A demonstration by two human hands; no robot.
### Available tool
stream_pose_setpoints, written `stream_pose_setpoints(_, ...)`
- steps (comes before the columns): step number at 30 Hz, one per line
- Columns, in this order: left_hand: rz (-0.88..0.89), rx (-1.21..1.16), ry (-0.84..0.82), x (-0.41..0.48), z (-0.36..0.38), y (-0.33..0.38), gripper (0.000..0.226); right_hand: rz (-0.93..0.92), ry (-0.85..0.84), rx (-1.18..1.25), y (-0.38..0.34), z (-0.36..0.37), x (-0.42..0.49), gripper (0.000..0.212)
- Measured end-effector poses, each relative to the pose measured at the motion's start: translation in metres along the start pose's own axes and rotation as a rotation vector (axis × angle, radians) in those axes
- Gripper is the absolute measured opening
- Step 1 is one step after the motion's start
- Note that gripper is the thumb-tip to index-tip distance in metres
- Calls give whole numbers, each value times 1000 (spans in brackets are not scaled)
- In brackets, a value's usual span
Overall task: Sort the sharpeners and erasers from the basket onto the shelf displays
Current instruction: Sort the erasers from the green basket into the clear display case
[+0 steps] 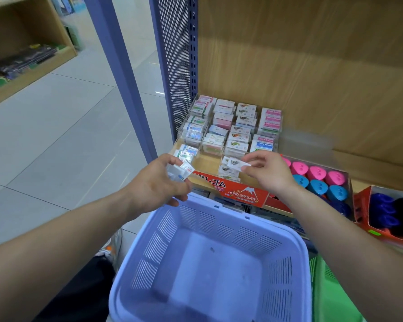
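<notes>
Side shelf: At far left, a wooden side shelf (30,66) holds dark flat packs, well apart from you across pale floor tiles.
Blue post: A blue post (123,77) and a perforated panel (177,61) frame the left edge of the wooden shelf (368,169) you face.
Left hand: Your left hand (157,184) hovers just above the basket's far-left corner, fingers curled round a few small erasers (181,172), white-wrapped with red and blue print.
Basket: The lavender basket (135,263) sits directly below you, between your forearms, its slotted walls and floor in plain view.
Eraser display: A clear tiered eraser display (230,126) stands at the shelf's left end against the panel, with rows of wrapped erasers stacked in its compartments. A red carton (242,192) lettered "HARD ERASER" fronts it.
Right hand: Your right hand (269,171) pinches one wrapped eraser (237,162) between thumb and fingertips, over a front-row compartment holding similar erasers. Whether it touches them cannot be told.
Sharpeners: Just right of that hand, pink and blue sharpeners (316,173) stand packed in rows in an open tray, pink behind, blue in front.
Red box: At far right, a red box (361,201) holds dark sharpeners (386,210), blue and black.
</notes>
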State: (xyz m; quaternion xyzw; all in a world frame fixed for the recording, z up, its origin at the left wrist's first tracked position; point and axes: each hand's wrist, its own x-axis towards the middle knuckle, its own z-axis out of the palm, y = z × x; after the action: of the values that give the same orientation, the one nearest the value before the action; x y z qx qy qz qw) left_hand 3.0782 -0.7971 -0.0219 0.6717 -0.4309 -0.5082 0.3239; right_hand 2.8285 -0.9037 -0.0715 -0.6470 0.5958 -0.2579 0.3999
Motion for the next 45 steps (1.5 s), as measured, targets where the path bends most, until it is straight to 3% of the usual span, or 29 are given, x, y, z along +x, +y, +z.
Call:
stream_pose_setpoints(6,-6,-1,23,10,4,1,38,-134,-160,-328,8,28,33,6)
stream_pose_setpoints(10,-9,-36,24,9,10,9,39,-146,-249,-480,12,25,36,30)
stream_pose_setpoints(15,5,-19,-2,5,16,11,32,-211,-102,-136,-18,11,0,12)
stream_pose_setpoints(18,15,-26,0,4,19,12,29,-198,-236,165,-45,16,-28,11)
stream_pose_setpoints(21,39,-57,-23,-2,23,15,34,-183,-343,233,-57,24,-43,16)
stream_pose_setpoints(24,70,-93,-31,-6,22,18,38,-120,-316,290,-57,24,-47,15)
stream_pose_setpoints(30,135,-106,11,-12,14,25,23,34,-298,521,-51,14,-57,13)
stream_pose_setpoints(35,110,-2,8,-9,9,18,26,-11,-255,440,-42,12,-56,12)
stream_pose_setpoints(41,62,123,5,-3,-1,7,28,-7,86,127,1,1,-22,20)
stream_pose_setpoints(45,-9,96,-107,-2,-5,4,42,-55,98,-106,16,4,12,17)
